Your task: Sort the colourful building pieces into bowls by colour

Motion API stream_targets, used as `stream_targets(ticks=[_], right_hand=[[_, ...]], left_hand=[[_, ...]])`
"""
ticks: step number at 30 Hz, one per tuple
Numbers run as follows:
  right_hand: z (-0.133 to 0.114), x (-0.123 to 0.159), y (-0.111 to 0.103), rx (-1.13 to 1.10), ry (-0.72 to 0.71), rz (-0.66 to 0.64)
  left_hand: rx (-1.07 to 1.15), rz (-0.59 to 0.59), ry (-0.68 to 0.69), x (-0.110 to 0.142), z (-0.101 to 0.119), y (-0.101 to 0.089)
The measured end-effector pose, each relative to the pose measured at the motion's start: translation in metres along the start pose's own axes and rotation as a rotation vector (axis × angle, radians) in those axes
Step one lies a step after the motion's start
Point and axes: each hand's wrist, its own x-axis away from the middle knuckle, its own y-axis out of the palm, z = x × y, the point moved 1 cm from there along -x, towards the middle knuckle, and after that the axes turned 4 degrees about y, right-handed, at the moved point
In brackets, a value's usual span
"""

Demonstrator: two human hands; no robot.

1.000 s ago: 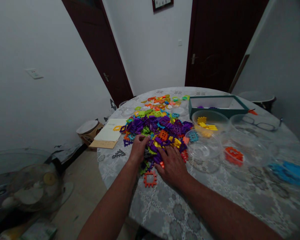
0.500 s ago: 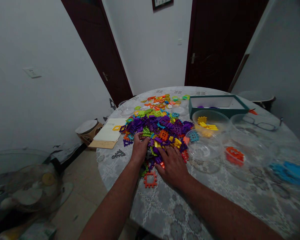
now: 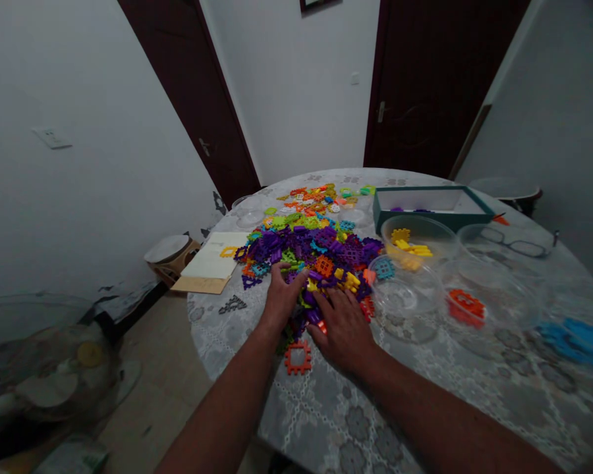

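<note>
A heap of plastic building pieces (image 3: 301, 245), mostly purple with green, blue, orange and yellow ones, lies on the round table (image 3: 326, 415). My left hand (image 3: 282, 296) rests at the heap's near left side, thumb and fingers apart, touching pieces. On the near right side lies my right hand (image 3: 343, 322), fingers spread flat over the pieces. Between the two hands are yellow pieces (image 3: 312, 285) and purple ones. An orange square frame piece (image 3: 298, 357) lies on the cloth in front of the heap. Left of my left hand is a grey triangular piece (image 3: 232, 304).
Clear plastic bowls stand on the right: one with yellow pieces (image 3: 411, 249), others with red pieces (image 3: 466, 307) and blue pieces (image 3: 580, 341). Behind them is a green-edged box (image 3: 432, 220). Eyeglasses (image 3: 524, 247) lie farther right. An open notebook (image 3: 212, 258) lies at the left edge.
My left hand has shifted slightly right, its thumb farther over the pieces towards my right hand. My right hand stays nearly in place. The view has tilted slightly.
</note>
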Motion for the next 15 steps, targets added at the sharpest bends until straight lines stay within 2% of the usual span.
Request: stream_targets(ticks=[7,11,15], right_hand=[[0.001,-0.001,0.001,0.009,-0.011,-0.020],[0.000,-0.002,-0.002,0.003,-0.011,-0.033],[-0.002,-0.003,-0.006,-0.017,-0.026,-0.027]], left_hand=[[0.032,-0.152,0.095,-0.004,0.012,0.005],[0.066,-0.259,0.055,-0.010,0.013,0.008],[0.132,-0.370,0.023,-0.014,0.013,0.002]])
